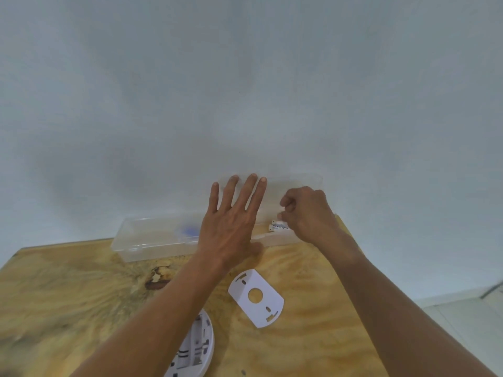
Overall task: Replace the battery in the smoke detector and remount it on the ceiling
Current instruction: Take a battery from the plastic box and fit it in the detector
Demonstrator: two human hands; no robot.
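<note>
A clear plastic box [152, 238] lies along the table's far edge with its lid raised against the wall. My left hand [231, 221] rests flat on the box, fingers spread against the lid. My right hand [307, 213] reaches into the box's right end, fingers curled at the white batteries [279, 226] lying there; whether it grips one I cannot tell. The white smoke detector [193, 349] lies back-side up near the table's front, partly hidden by my left forearm. Its white mounting plate [255, 297] lies flat beside it.
The wooden table [68, 295] stands against a pale wall [245, 91]. A blue item [189, 230] shows dimly inside the box. The table's right edge drops to a tiled floor [468, 317].
</note>
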